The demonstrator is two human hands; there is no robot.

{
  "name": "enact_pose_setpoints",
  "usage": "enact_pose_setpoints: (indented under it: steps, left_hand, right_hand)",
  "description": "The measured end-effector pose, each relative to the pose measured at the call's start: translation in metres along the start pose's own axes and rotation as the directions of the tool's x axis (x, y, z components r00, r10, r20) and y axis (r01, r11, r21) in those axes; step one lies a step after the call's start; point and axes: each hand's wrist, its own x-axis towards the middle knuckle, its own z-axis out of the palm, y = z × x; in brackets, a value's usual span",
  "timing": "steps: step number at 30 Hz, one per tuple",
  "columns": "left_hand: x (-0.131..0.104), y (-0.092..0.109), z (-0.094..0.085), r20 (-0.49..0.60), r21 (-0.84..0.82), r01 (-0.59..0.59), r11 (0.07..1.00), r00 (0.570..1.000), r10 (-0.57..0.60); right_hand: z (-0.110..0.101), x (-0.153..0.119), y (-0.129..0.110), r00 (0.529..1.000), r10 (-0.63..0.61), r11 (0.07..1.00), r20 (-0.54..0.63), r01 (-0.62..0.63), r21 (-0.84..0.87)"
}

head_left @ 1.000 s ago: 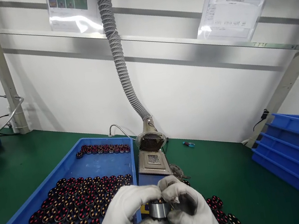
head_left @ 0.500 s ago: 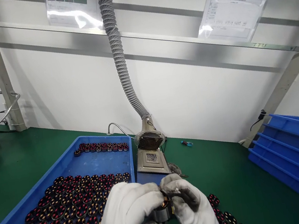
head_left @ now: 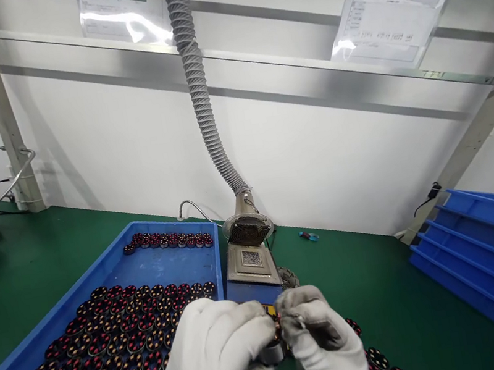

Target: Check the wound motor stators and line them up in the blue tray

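Both my hands wear white gloves and meet low in the middle of the view. My left hand (head_left: 213,359) and my right hand (head_left: 321,342) together grip a small round motor part (head_left: 273,351) with a grey metal ring and copper windings; my fingers cover most of it. Just left of my hands a blue tray (head_left: 53,325) holds several rows of round red-and-black wound parts (head_left: 114,350). More such parts lie loose on the green mat (head_left: 384,369) under my right wrist.
A metal block on a blue base (head_left: 251,267) stands behind my hands, under a grey ribbed extraction hose (head_left: 199,92) with a round intake (head_left: 248,230). Stacked blue trays (head_left: 491,246) sit at right. Small cutters (head_left: 308,236) lie on the green bench (head_left: 374,277) near the wall.
My hands have turned the part between my fingers, so less of its metal ring shows. The view shifted slightly; the trays and hose stayed put.
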Motion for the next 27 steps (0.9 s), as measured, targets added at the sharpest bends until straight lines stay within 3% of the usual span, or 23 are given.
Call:
enact_pose_setpoints:
  steps: [3, 5, 7, 8, 9, 11, 13, 15, 18, 23, 25, 27]
  left_hand:
    - [-0.002, 0.000, 0.000, -0.016, 0.095, -0.014, 0.995, 1.000, 0.015]
    - [-0.003, 0.000, 0.000, -0.023, 0.101, 0.019, 0.995, 1.000, -0.017]
    - [-0.003, 0.000, 0.001, -0.037, 0.098, 0.049, 0.994, 0.998, -0.045]
    - [-0.004, 0.001, 0.001, -0.045, 0.095, 0.058, 0.994, 0.998, -0.054]
    - [-0.004, 0.001, 0.002, -0.059, 0.092, 0.066, 0.994, 0.996, -0.060]
    - [-0.004, 0.000, 0.003, -0.098, 0.070, 0.093, 0.993, 0.991, -0.086]
    - [-0.004, -0.002, 0.004, -0.113, -0.005, 0.112, 0.994, 0.987, -0.112]
    - [-0.004, -0.007, 0.004, -0.072, -0.118, 0.131, 0.984, 0.988, -0.140]
    - [-0.006, -0.014, 0.004, -0.004, -0.266, 0.177, 0.948, 0.983, -0.184]
    - [-0.005, -0.016, 0.004, -0.034, -0.469, 0.244, 0.849, 0.955, -0.293]
    - [-0.004, -0.014, 0.001, 0.011, -0.549, 0.365, 0.752, 0.903, -0.430]
    - [-0.004, -0.013, -0.003, 0.076, -0.608, 0.501, 0.617, 0.810, -0.582]
  right_hand:
    - [-0.007, 0.002, -0.004, 0.943, -0.180, 0.972, -0.279, 0.126, -0.200]
    - [-0.010, 0.003, -0.006, 0.936, -0.176, 0.967, -0.304, 0.107, -0.232]
    - [-0.006, 0.002, -0.006, 0.984, 0.033, 0.993, -0.176, -0.053, -0.109]
    - [-0.003, 0.001, -0.004, 0.981, 0.183, 0.982, -0.065, -0.185, -0.030]
    - [0.002, -0.001, -0.003, 0.943, 0.328, 0.943, 0.063, -0.331, 0.038]
    - [0.010, -0.002, 0.002, 0.833, 0.486, 0.838, 0.264, -0.530, 0.129]
    - [0.015, -0.001, 0.008, 0.751, 0.552, 0.749, 0.363, -0.638, 0.178]
    - [0.015, 0.000, 0.013, 0.700, 0.591, 0.679, 0.401, -0.700, 0.222]
    - [0.014, 0.000, 0.017, 0.679, 0.621, 0.612, 0.391, -0.732, 0.300]
    - [0.018, -0.004, 0.012, 0.654, 0.649, 0.520, 0.387, -0.754, 0.401]
    - [0.019, -0.003, 0.007, 0.594, 0.668, 0.451, 0.448, -0.802, 0.391]
    - [0.017, -0.001, 0.000, 0.509, 0.674, 0.362, 0.536, -0.859, 0.361]
